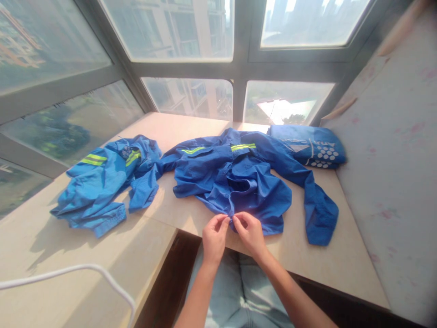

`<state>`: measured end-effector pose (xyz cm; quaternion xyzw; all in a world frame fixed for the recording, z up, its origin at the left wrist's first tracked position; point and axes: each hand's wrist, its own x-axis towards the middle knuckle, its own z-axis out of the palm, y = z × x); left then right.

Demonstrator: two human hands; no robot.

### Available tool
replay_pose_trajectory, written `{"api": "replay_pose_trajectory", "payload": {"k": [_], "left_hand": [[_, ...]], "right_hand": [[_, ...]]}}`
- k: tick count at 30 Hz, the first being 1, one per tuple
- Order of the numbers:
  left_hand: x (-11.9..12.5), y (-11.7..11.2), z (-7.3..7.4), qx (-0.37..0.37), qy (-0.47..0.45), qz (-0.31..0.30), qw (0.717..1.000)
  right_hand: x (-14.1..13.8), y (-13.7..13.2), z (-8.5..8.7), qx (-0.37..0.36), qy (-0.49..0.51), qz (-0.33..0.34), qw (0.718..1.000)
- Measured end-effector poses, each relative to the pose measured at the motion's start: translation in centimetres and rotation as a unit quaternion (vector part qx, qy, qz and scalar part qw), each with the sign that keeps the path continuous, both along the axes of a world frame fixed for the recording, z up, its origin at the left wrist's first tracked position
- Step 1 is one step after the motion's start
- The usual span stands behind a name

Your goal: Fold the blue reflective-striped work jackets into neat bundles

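Note:
A blue work jacket (205, 171) with yellow-green reflective strips lies spread on the table, its front facing up and its sleeves reaching out to both sides. At the near edge of its front opening, my left hand (215, 234) pinches the hem. My right hand (249, 231) pinches the same spot from the other side, the fingertips of both hands almost touching. Whatever fastener may be between the fingers is hidden. Above the hands, the jacket's front gapes in a loose fold.
A second blue garment (99, 182) with reflective strips lies crumpled at the left. At the back right sits a folded blue bundle (321, 146) with white dots, near the wall (392, 173). A white cable (95, 269) crosses the lower left. Windows stand behind the table (348, 264).

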<state>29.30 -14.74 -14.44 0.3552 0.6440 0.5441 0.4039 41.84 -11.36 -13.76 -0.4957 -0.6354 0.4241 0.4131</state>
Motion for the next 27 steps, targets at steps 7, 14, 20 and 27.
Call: {"api": "replay_pose_trajectory", "payload": {"k": [7, 14, 20, 27], "left_hand": [[0.7, 0.0, 0.3, -0.018, -0.185, 0.099, 0.978], [1.0, 0.0, 0.0, -0.012, -0.213, 0.107, 0.971], [1.3, 0.0, 0.4, -0.022, -0.226, 0.094, 0.969], [1.3, -0.2, 0.8, -0.030, -0.235, 0.072, 0.969]], "right_hand": [[-0.6, -0.3, 0.2, 0.112, -0.067, -0.016, 0.991], [-0.5, -0.4, -0.6, 0.141, -0.095, -0.003, 0.986], [-0.5, -0.7, -0.9, 0.131, -0.104, -0.016, 0.986], [-0.4, -0.8, -1.0, 0.164, -0.140, -0.024, 0.976]]}}
